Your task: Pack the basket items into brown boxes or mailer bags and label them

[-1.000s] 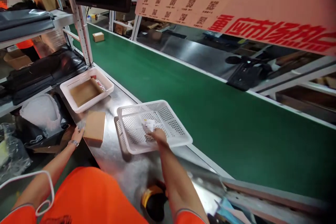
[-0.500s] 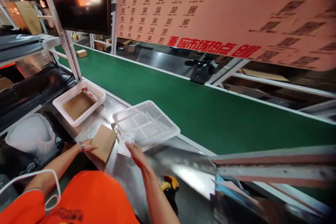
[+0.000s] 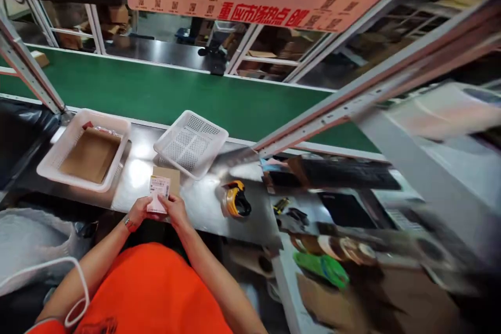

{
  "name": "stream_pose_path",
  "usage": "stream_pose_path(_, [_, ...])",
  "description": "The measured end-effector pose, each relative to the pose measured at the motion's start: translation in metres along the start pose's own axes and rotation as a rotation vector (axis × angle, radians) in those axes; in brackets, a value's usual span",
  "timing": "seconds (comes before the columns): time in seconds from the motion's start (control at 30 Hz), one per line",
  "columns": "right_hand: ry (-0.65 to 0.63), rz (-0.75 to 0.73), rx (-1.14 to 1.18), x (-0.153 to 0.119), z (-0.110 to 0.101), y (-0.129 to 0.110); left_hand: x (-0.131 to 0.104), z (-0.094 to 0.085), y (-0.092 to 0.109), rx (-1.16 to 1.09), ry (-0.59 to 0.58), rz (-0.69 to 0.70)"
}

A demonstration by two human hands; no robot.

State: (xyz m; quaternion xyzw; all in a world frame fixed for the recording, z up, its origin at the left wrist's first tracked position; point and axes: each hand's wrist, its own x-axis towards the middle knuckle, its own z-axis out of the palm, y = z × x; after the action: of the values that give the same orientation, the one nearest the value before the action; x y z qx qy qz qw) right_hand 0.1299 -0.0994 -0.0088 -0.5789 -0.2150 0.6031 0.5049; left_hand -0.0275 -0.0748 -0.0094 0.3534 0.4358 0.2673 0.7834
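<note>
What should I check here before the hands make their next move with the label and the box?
1. Label held by both hands: ok; left hand and right hand pinch its lower edge.
2. Box within reach: ok; it lies on the steel table just behind the label.
3. Label print readable: cannot tell; too small.
4. Label stuck to the box: cannot tell; the label hides the contact.
5. Mesh basket clear of the box: not ok; its near corner is at the box's far edge.
6. Tape dispenser out of the way: ok; it sits apart, right of the hands.
</note>
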Motion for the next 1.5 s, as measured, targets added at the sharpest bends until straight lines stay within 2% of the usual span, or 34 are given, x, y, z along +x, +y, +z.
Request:
stream_pose_path(0.07, [0.075, 0.022, 0.016, -0.014, 0.002, 0.004, -0.003, 0.002, -0.002, 0.107, -0.002, -0.079])
stream_pose_path(0.17, [0.09, 0.011, 0.059, -0.038, -0.004, 0.008, -0.004, 0.01, -0.006, 0.271, 0.089, -0.101])
stream_pose_path(0.3, [0.111, -0.012, 0.163, -0.072, -0.018, 0.013, -0.007, 0.022, -0.008, 0.219, 0.181, -0.061])
stream_pose_path(0.53, [0.161, -0.038, 0.315, -0.117, -0.035, 0.029, -0.026, 0.045, -0.015, 0.148, 0.167, -0.072])
stream_pose_path(0.7, [0.214, -0.101, 0.373, -0.153, -0.061, 0.041, -0.044, 0.079, -0.037, 0.154, 0.15, -0.065])
stream_pose_path(1.0, [0.239, -0.138, 0.417, -0.225, -0.12, 0.066, -0.098, 0.145, -0.077, 0.217, 0.081, -0.069])
stream_pose_path(1.17, [0.253, -0.143, 0.392, -0.255, -0.147, 0.082, -0.122, 0.167, -0.105, 0.32, 0.075, -0.026])
stream_pose_path(1.37, [0.306, -0.128, 0.361, -0.282, -0.172, 0.098, -0.141, 0.188, -0.133, 0.48, 0.035, -0.095])
stream_pose_path(1.43, [0.346, -0.139, 0.353, -0.288, -0.179, 0.103, -0.146, 0.194, -0.139, 0.569, 0.094, 0.009])
stream_pose_path(1.5, [0.378, -0.16, 0.336, -0.293, -0.186, 0.107, -0.153, 0.201, -0.142, 0.659, 0.093, 0.193])
